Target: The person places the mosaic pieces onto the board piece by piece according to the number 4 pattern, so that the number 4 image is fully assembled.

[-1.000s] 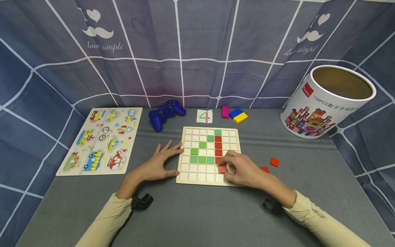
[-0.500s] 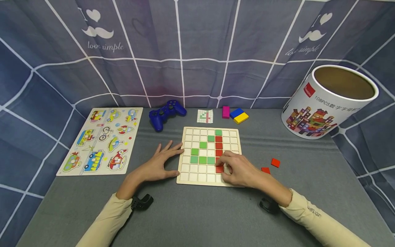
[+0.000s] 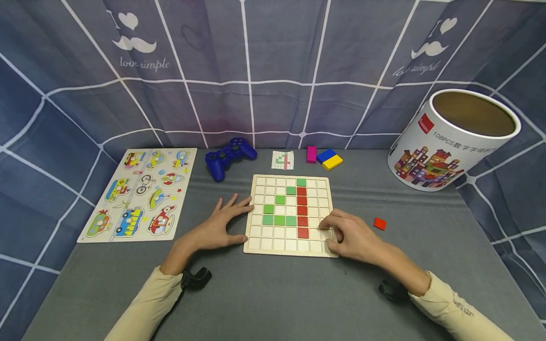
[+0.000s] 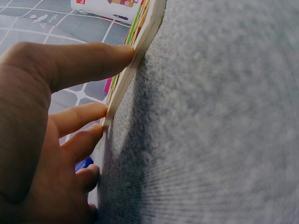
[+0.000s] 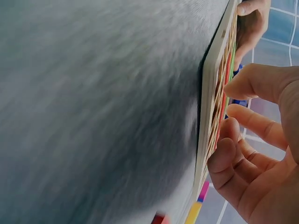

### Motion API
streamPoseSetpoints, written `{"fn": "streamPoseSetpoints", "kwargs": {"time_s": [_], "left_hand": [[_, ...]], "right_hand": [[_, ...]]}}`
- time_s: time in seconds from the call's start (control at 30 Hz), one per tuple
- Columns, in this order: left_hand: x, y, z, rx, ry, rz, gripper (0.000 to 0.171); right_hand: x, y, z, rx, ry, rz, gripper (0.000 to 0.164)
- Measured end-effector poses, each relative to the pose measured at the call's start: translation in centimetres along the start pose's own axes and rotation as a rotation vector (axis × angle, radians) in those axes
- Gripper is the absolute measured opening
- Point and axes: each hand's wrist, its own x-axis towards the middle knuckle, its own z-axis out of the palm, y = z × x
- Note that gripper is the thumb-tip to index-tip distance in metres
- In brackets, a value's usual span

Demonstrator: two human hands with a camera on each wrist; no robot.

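A wooden grid board (image 3: pixel 266 245) lies on the grey table. Several green tiles (image 3: pixel 279 220) sit in its cells, and several red tiles (image 3: pixel 303 232) form a column right of them. My left hand (image 3: pixel 219 229) rests against the board's left edge, fingers spread, fingertips touching the rim, as the left wrist view also shows. Over the board's right side is my right hand (image 3: pixel 356 237), thumb and index finger bent and apart. No tile shows between those fingertips in the right wrist view. One loose red tile (image 3: pixel 379 224) lies right of the board.
Behind the board lie a small pattern card (image 3: pixel 283 160), a magenta block (image 3: pixel 311 154), a blue block (image 3: pixel 326 156) and a yellow block (image 3: pixel 332 163). A blue game controller (image 3: pixel 230 156) and a vehicle puzzle board (image 3: pixel 136 194) are left. A large round tub (image 3: pixel 443 147) stands at right.
My right hand has let go of a red tile, now in the column's lowest filled cell, and moved right. A second loose red tile is no longer visible near the hand. The left hand stays put.
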Motion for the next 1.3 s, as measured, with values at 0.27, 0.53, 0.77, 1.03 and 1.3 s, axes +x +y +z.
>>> {"fn": "streamPoseSetpoints", "kwargs": {"time_s": [0.27,0.53,0.77,1.03,1.3], "left_hand": [[0.0,-0.2,0.1,-0.002,-0.003,0.007,0.081],[0.1,-0.2,0.1,-0.01,-0.002,0.01,0.08],[0.1,-0.2,0.0,-0.02,0.0,0.012,0.081],[0.1,0.1,-0.1,-0.007,-0.003,0.004,0.081],[0.1,-0.1,-0.1,-0.008,-0.003,0.004,0.081]], "right_hand": [[-3.1,1.9,-1.6,-0.058,0.038,0.047,0.031],[-5.4,3.1,-2.7,-0.149,0.066,0.09,0.037],[-6.5,4.0,-3.2,-0.167,0.103,0.123,0.04],[-6.5,4.4,-3.4,-0.196,0.106,0.165,0.036],[-6.7,4.1,-3.3,-0.21,0.119,0.179,0.031]]}}
